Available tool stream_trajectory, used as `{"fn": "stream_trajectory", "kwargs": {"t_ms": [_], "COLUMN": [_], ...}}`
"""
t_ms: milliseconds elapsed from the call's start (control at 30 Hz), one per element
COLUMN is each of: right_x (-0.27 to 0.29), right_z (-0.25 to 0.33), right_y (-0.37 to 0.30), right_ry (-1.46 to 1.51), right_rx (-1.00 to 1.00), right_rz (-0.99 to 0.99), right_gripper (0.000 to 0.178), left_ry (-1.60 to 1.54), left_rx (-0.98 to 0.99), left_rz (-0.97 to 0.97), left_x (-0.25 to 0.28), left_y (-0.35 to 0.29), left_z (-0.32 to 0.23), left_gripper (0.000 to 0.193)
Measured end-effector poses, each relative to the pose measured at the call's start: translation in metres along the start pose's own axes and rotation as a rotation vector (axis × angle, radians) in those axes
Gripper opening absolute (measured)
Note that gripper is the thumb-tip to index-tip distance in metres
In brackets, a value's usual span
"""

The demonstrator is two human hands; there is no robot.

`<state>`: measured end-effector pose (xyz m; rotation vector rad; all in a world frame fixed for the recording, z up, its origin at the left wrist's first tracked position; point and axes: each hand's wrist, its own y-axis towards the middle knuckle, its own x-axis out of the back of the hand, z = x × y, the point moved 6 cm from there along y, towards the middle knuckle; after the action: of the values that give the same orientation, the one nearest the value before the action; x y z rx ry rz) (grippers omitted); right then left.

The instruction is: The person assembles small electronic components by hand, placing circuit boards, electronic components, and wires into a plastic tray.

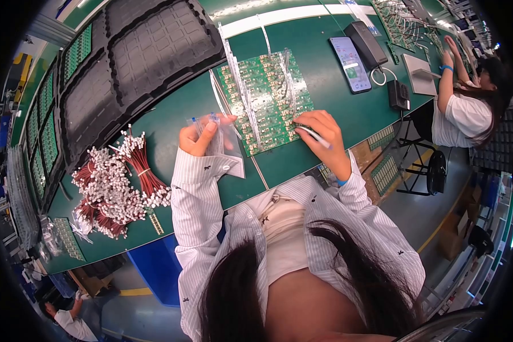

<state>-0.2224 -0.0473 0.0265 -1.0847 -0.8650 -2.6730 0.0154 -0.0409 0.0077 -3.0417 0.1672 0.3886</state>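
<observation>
The left hand (198, 135) is pinching a small clear plastic bag (225, 142) shut-fingered, just left of the green circuit board panel (266, 100) lying on the tabletop (171, 122). The right hand (320, 135) is closing on a thin white pen-like tool (313, 134) (tip hidden), resting on the panel's right edge, the nearer hand to it.

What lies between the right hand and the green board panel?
Nothing visible does. The right hand already rests on the panel at its right edge, holding a thin white tool. The left hand holds a clear bag beside it.
</observation>
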Motion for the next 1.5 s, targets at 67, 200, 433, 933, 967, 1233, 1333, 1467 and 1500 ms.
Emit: {"fn": "stream_trajectory", "kwargs": {"t_ms": [67,200,433,933,967,1233,1333,1467,1500], "right_x": [-0.001,-0.002,-0.006,-0.007,-0.007,-0.008,-0.008,0.011,0.013], "right_z": [-0.003,-0.007,-0.003,-0.003,-0.003,0.002,-0.002,0.006,0.015], "right_y": [-0.001,-0.002,-0.001,-0.006,-0.006,-0.007,-0.012,-0.014,-0.014], "right_ry": [0.015,0.033,-0.051,-0.077,-0.083,-0.090,-0.065,-0.042,-0.038], "right_rx": [-0.020,-0.012,0.059,0.075,0.073,0.075,0.046,-0.103,-0.100], "right_rz": [-0.012,0.023,0.016,-0.065,-0.069,-0.076,-0.108,-0.215,-0.212], "right_gripper": [0.016,0.013,0.009,0.010,0.010,0.012,0.014,0.014,0.014], "left_ry": [0.009,-0.002,0.013,-0.016,-0.012,0.002,0.028,-0.052,-0.060], "left_rx": [0.012,0.010,-0.014,0.028,0.029,-0.043,-0.008,-0.005,0.000], "left_rz": [-0.005,0.005,0.013,0.023,0.020,0.019,0.012,0.103,0.139], "left_x": [0.000,0.000,-0.001,-0.003,-0.002,0.000,-0.001,-0.002,-0.004], "left_y": [-0.001,0.000,0.001,0.001,0.001,-0.002,-0.003,-0.004,-0.006], "left_z": [-0.001,0.000,0.000,0.001,0.001,-0.001,-0.003,-0.003,-0.001], "left_gripper": [0.032,0.032,0.033,0.033,0.034,0.034,0.033,0.034,0.036]}}
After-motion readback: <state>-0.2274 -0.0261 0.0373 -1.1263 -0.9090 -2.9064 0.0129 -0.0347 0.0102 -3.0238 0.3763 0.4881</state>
